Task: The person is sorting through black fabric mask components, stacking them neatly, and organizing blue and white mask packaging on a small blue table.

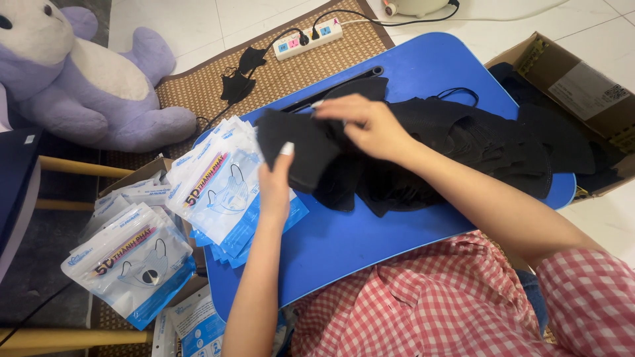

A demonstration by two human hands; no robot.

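Note:
My left hand grips the lower left edge of a folded black face mask lying on the blue lap table. Over the same mask's top edge, my right hand pinches the black fabric with its fingertips. To the right, a long pile of black masks spreads across the table toward a cardboard box. A stack of clear and blue mask pouches lies on the table's left edge, right beside my left hand.
An open cardboard box holding more black masks sits at the right. Filled and empty pouches lie in a box at lower left. A purple and white plush toy, a power strip and loose black masks rest on the woven mat.

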